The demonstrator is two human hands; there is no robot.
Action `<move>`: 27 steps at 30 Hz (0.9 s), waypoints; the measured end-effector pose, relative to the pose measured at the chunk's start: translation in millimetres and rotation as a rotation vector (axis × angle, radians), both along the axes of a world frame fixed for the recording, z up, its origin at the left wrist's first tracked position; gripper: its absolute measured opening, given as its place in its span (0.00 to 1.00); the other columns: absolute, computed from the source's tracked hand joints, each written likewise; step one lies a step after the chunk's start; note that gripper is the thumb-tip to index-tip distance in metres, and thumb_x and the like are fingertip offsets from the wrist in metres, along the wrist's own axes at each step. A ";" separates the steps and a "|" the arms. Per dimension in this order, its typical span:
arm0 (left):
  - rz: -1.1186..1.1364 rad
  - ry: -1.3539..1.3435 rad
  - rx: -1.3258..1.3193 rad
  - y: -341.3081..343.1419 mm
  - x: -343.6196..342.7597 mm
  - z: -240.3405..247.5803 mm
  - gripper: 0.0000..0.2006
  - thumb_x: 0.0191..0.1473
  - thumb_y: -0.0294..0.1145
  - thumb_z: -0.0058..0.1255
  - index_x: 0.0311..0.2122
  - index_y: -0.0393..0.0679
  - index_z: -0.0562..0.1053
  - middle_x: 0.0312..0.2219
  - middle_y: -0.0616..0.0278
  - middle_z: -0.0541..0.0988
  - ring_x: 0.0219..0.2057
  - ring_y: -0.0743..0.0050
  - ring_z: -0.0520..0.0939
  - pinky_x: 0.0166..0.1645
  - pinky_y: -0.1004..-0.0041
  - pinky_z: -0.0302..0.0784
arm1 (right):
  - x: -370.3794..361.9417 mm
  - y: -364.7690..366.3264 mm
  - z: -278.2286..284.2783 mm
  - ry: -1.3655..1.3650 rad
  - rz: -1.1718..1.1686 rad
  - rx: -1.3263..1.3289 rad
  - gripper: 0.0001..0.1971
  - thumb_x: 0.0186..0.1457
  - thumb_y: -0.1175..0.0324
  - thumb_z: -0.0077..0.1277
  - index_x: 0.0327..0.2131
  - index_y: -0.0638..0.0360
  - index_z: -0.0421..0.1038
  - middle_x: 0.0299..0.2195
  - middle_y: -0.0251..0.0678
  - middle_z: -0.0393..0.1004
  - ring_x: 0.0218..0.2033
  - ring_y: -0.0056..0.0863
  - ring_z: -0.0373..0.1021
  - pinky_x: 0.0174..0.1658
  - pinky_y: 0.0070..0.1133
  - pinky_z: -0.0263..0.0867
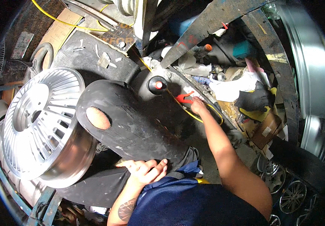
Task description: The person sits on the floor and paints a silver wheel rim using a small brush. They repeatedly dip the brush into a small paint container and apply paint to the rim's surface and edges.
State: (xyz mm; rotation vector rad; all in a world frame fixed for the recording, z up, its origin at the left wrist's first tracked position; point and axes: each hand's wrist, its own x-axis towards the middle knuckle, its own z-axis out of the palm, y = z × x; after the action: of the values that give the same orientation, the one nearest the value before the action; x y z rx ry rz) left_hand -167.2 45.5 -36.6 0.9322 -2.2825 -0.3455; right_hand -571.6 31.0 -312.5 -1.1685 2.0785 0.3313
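Note:
My right hand (197, 106) reaches down to the floor, closed around the end of a red tool shaped like an air blow gun (185, 98). A yellow hose (193, 116) runs beside it and loops near my wrist. Just left of the tool, a black bottle (154, 90) with a red cap stands upright. My left hand (147, 171) rests on my lap, fingers loosely bent and apart, with nothing in it. A silver multi-spoke wheel rim (44, 122) leans, tilted, left of my knee.
Grey matting with scraps (94, 56) lies ahead on the left. Metal beams (204, 26) cross the far right. Beneath them are rags, paper, cans and a black cloth (254, 97). Large rims (309, 60) stand at the right edge, and several smaller wheels (293, 196) sit lower right.

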 end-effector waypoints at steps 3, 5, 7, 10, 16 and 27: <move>0.047 -0.017 -0.009 0.4 5.9 7.3 0.12 0.41 0.43 0.62 0.36 0.65 0.82 0.28 0.78 0.68 0.31 0.76 0.66 0.54 0.56 0.55 | 37.3 -16.6 89.6 -0.269 -0.245 -0.120 0.21 0.57 0.68 0.39 0.50 0.68 0.72 0.43 0.49 0.78 0.42 0.43 0.75 0.47 0.30 0.70; 0.027 0.004 -0.023 -3.3 2.0 10.5 0.12 0.41 0.43 0.62 0.35 0.64 0.82 0.27 0.78 0.68 0.31 0.76 0.66 0.54 0.57 0.55 | 24.9 1.7 127.5 -0.710 -0.697 -0.253 0.19 0.53 0.72 0.41 0.46 0.68 0.75 0.23 0.38 0.75 0.11 0.20 0.59 0.18 0.20 0.57; 0.023 0.008 0.015 -5.8 0.0 15.2 0.12 0.41 0.42 0.61 0.35 0.63 0.82 0.27 0.77 0.69 0.30 0.75 0.67 0.51 0.60 0.57 | 24.7 8.9 169.5 -0.995 -0.869 -0.418 0.19 0.52 0.74 0.41 0.44 0.70 0.75 0.15 0.31 0.69 0.10 0.14 0.53 0.16 0.16 0.50; 0.007 0.057 0.075 -9.7 -3.5 19.1 0.13 0.39 0.38 0.62 0.35 0.60 0.81 0.27 0.76 0.70 0.29 0.74 0.69 0.44 0.64 0.57 | 28.9 9.5 202.7 -1.209 -1.004 -0.516 0.13 0.51 0.74 0.40 0.35 0.69 0.75 0.12 0.26 0.63 0.09 0.13 0.52 0.14 0.14 0.48; -0.016 0.083 0.088 -14.5 -3.9 27.9 0.13 0.36 0.35 0.62 0.33 0.56 0.81 0.26 0.73 0.72 0.28 0.72 0.70 0.40 0.64 0.58 | 41.3 11.8 235.2 -1.139 -1.111 -0.745 0.05 0.47 0.74 0.42 0.20 0.59 0.66 0.17 0.25 0.62 0.16 0.14 0.55 0.20 0.16 0.52; -0.011 0.108 0.141 -4.3 -7.1 25.8 0.08 0.34 0.37 0.53 0.20 0.50 0.67 0.27 0.66 0.71 0.33 0.62 0.69 0.43 0.61 0.57 | -151.0 124.2 351.5 0.170 -0.935 -0.951 0.05 0.48 0.72 0.44 0.22 0.60 0.68 0.23 0.34 0.69 0.24 0.29 0.68 0.30 0.28 0.66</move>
State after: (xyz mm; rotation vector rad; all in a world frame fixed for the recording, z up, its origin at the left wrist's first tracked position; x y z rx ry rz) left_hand -174.2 41.2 -10.8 0.9466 -2.1877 -0.5541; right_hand -722.6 155.2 39.0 -0.4616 2.7375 -1.1239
